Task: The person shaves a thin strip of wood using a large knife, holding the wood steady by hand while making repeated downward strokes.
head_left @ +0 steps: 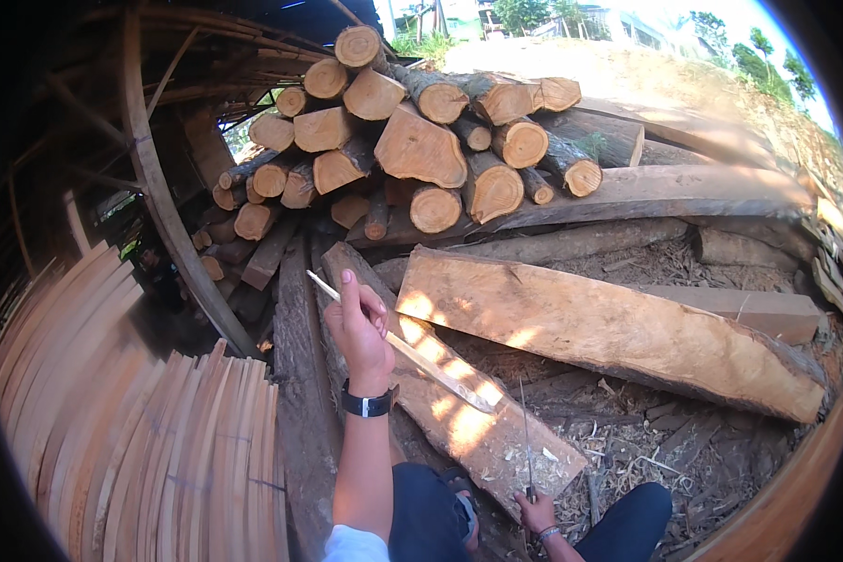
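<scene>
My left hand point(362, 330), raised in the middle with a dark watch on its wrist, is closed round a slim pale wooden stick point(445, 377). One thin end of the stick points up and left past my fingers. Its broader end reaches down to the right, over a sunlit plank point(496, 436); whether it touches the plank I cannot tell. Low and to the right, my right hand point(538, 513) grips the dark handle of a long-bladed knife point(528, 440). The narrow blade points upward, away from me, and stands apart from the stick. Small shavings lie on the plank's near end.
Cut logs point(436, 208) are piled at the back. A thick slab point(609, 328) lies to the right, above ground strewn with wood shavings point(628, 459). Sawn boards point(187, 450) stand in rows at the left, near a leaning post point(164, 201). My knees frame the plank's near end.
</scene>
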Available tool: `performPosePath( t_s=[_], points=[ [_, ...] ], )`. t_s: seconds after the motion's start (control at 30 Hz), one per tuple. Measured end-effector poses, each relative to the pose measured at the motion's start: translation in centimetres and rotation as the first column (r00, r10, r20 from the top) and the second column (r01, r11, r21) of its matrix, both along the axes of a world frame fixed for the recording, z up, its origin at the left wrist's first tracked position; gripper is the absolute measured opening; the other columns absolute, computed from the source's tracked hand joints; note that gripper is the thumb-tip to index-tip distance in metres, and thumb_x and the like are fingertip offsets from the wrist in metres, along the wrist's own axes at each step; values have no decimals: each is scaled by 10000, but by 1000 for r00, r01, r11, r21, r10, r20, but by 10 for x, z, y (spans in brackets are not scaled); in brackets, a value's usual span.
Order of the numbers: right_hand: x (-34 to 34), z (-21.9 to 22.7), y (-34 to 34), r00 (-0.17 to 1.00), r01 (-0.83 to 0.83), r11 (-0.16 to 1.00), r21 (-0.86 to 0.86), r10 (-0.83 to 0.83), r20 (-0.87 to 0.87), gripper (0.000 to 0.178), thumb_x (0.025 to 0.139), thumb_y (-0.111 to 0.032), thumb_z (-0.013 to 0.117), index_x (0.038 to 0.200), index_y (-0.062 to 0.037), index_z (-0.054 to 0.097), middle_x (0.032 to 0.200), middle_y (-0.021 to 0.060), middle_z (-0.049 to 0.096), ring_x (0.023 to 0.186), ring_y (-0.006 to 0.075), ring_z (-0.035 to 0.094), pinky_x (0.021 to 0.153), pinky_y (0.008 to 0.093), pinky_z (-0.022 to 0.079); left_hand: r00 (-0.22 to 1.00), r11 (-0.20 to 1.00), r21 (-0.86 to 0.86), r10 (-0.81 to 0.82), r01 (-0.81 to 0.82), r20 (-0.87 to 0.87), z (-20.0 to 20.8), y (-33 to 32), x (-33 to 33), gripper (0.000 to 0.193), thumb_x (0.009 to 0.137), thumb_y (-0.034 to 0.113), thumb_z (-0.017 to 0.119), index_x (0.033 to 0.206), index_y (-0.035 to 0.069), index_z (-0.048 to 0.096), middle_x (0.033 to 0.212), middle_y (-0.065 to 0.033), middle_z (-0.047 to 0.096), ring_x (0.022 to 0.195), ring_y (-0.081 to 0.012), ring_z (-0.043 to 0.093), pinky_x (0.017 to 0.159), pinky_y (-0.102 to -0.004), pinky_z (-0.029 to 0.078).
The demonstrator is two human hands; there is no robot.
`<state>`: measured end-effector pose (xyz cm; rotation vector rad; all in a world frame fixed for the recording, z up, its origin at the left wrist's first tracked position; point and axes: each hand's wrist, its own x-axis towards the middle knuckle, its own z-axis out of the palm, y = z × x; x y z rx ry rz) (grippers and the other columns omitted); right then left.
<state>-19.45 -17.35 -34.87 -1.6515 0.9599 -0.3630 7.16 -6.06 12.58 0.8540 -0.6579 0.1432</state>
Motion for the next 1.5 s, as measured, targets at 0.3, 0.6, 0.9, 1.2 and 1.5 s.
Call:
performPosePath(
  t_s=[0.3, 0.6, 0.9, 1.2, 1.5],
  points=[
    [2, 38, 13, 996, 75, 976, 206, -82, 29, 395, 846, -366, 733, 754, -23, 560, 535, 36, 543, 422, 143, 536, 399, 305, 425, 947, 924, -302, 287, -235, 144, -9, 23, -23, 564, 1045, 298, 384, 510, 134, 314, 446, 3, 298, 387, -101, 277, 408, -262, 246],
    [1, 39, 17, 992, 55, 959, 278, -85, 97, 306, 895, -315, 691, 843, -46, 553, 524, 4, 486, 386, 116, 464, 359, 280, 364, 993, 945, 322, 86, -56, -80, -116, 59, -49, 591, 1081, 312, 301, 535, 91, 254, 531, 4, 262, 556, -116, 251, 647, -296, 345],
    [0, 34, 13, 994, 39, 967, 252, -64, 92, 352, 904, -351, 686, 783, -54, 540, 537, -7, 496, 410, 104, 469, 385, 277, 367, 957, 624, 728, 143, -284, 251, -104, 88, -84, 443, 1071, 283, 311, 824, 14, 563, 870, -103, 519, 789, -181, 532, 831, -333, 442],
    [-10, 57, 12, 976, -131, 991, -16, 132, 171, 417, 897, -338, 653, 740, 8, 479, 537, 92, 424, 521, 180, 436, 527, 373, 381, 961, 217, 950, 213, -223, 177, -117, 107, -112, 400, 1021, 230, 434, 748, -8, 604, 654, -186, 604, 641, -374, 642, 596, -422, 479],
    [-6, 200, 32, 846, -501, 842, -201, 525, 91, 351, 861, -307, 697, 838, -2, 525, 638, 166, 487, 580, 317, 501, 563, 402, 416, 947, 286, 905, 154, -316, 282, -129, 102, -122, 352, 967, 169, 501, 682, -36, 531, 550, -198, 440, 487, -343, 487, 497, -418, 378]
  ],
)
